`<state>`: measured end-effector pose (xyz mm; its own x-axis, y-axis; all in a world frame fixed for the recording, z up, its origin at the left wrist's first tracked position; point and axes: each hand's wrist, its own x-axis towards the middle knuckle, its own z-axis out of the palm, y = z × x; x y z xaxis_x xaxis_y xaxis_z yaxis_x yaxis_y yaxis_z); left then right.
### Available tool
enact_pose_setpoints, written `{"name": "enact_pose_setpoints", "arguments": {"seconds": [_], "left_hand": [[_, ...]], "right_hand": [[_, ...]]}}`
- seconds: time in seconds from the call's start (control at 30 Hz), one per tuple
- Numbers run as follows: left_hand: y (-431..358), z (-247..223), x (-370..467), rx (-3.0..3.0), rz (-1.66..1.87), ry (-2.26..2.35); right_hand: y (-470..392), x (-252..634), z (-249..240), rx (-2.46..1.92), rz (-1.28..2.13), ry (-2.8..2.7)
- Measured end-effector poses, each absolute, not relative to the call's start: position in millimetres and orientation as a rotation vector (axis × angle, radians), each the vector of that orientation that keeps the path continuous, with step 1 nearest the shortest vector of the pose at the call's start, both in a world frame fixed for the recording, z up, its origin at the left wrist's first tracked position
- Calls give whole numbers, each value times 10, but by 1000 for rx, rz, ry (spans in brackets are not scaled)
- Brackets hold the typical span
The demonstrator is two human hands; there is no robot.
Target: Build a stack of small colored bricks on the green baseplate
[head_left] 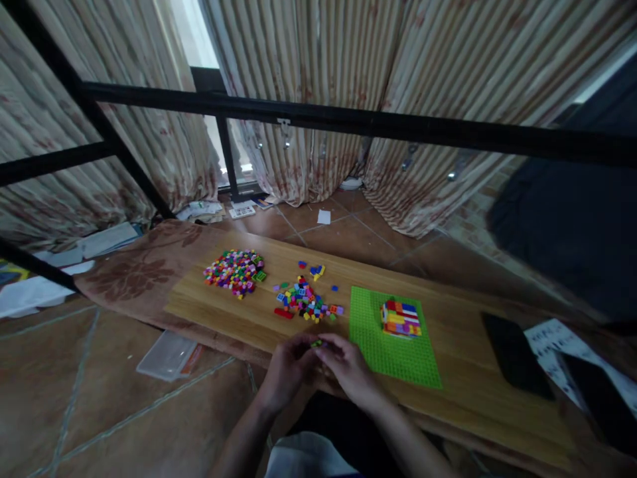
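My left hand (288, 366) and my right hand (347, 365) meet at the near edge of the wooden board (239, 332). Between their fingertips is a small green piece (316, 343), pinched from both sides. Just beyond them lies a loose heap of mixed bricks (306, 300), with a long red brick (283, 313) at its left. To the right, a green baseplate (363, 332) carries a block of stacked red, white, blue, yellow and orange bricks (401, 318). A larger pile of small colourful bricks (236, 271) sits at the board's left.
A black tablet-like slab (516, 355), a printed sheet (552, 335) and a dark phone-like object (600, 398) are at the right. A clear plastic box (169, 355) stands on the tiled floor. A black metal rail (318, 113) crosses in front of the curtains.
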<state>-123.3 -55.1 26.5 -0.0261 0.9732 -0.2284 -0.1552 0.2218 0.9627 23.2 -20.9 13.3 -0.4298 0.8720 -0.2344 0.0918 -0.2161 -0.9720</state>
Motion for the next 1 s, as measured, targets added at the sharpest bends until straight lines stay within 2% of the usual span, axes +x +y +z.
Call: {"name": "enact_pose_setpoints", "arguments": {"seconds": [0.2,0.6,0.87,1.0], "left_hand": [[-648,204,-1168,900,1124,1301],[-535,106,-1066,629,1363,1299],[-497,1,-1166,658,1465,1249],[-498,5,-1181,695,1475,1194]], "right_hand": [[-301,145,-16,-1250,1722,-1200],[-88,62,-35,-1287,1540,-1145],[242,141,-66,-1246,1131,-1591],[104,146,54,-1144,1104,-1646]]}}
